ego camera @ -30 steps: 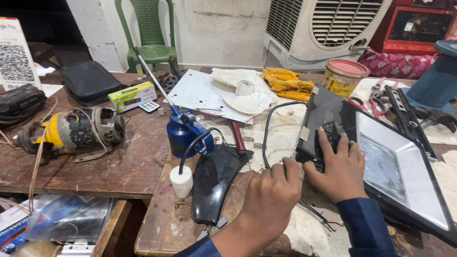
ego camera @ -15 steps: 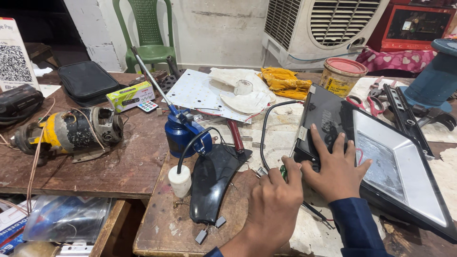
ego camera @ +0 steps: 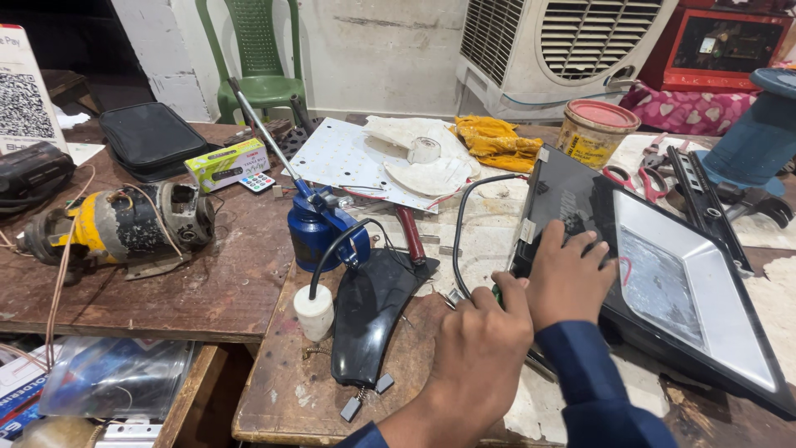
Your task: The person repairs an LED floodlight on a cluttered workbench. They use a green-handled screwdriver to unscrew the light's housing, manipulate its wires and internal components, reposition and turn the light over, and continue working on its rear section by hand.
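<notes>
Head view, wooden workbench: we count two hands of our own, one black floodlight housing (ego camera: 663,282), one blue oil can (ego camera: 313,235) with a long spout, one black curved cover (ego camera: 371,311), one white cylinder (ego camera: 314,312), one yellow motor (ego camera: 116,224), one tin (ego camera: 592,133) with a red lid, one white LED board (ego camera: 348,158), one yellow cloth (ego camera: 496,139) and one green chair (ego camera: 257,58). Our right hand (ego camera: 569,279) lies open, fingers spread, pressing flat on the dark back panel of the housing near its left edge. Our left hand (ego camera: 479,348) is curled closed around something small with a green tip at the housing's near corner; we cannot tell what it is. The housing sits on the right half of the bench, its lower right corner reaching the frame edge, its reflector side tilted up. Bare wood shows left of the curved cover and in front of the motor, with a gap between the two tabletops below the motor. Against the earlier pictures, our left hand has moved right and now sits just beside the right hand; the right hand keeps its place on the panel, and the bench items have not shifted.
</notes>
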